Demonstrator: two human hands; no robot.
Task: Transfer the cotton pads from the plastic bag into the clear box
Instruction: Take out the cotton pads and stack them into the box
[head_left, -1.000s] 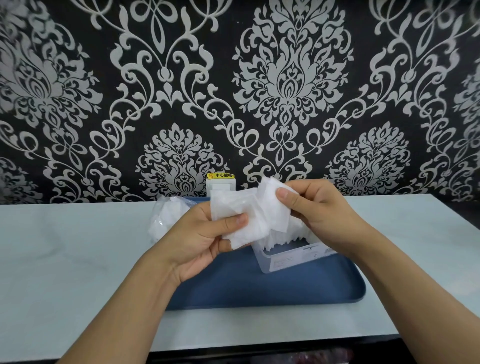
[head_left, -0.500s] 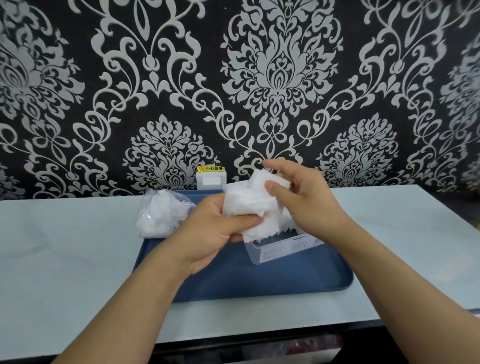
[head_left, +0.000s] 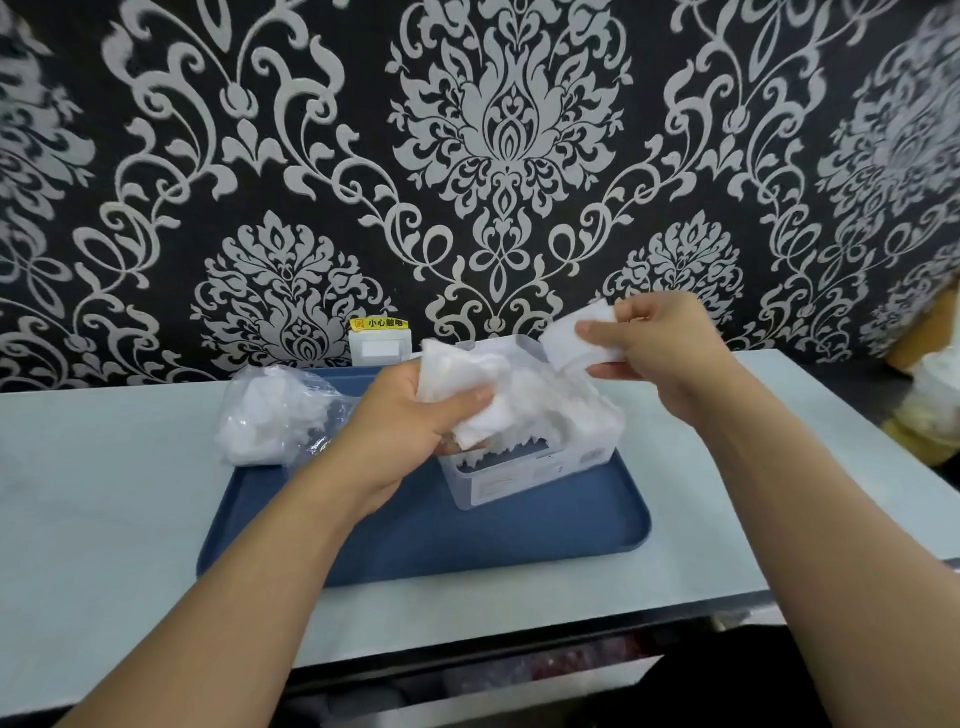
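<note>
My left hand (head_left: 400, 421) grips a bunch of white cotton pads (head_left: 462, 384) just above the left end of the clear box (head_left: 519, 475). The box stands on the blue tray (head_left: 467, 540) and holds a crowded row of white pads (head_left: 550, 415). My right hand (head_left: 660, 353) pinches one single cotton pad (head_left: 576, 338) between thumb and fingers, above the box's far right corner. The plastic bag (head_left: 280, 410), with more white pads inside, lies at the tray's far left corner, partly on the table.
A white wall socket with a yellow label (head_left: 379, 343) sits on the patterned wall behind the tray. The pale table (head_left: 104, 493) stretches to both sides. Boxes and bags (head_left: 930, 395) stand off the table's right end.
My right hand has pulled one pad away from the bunch and moved it up and to the right. My left hand has sunk closer to the box with the rest.
</note>
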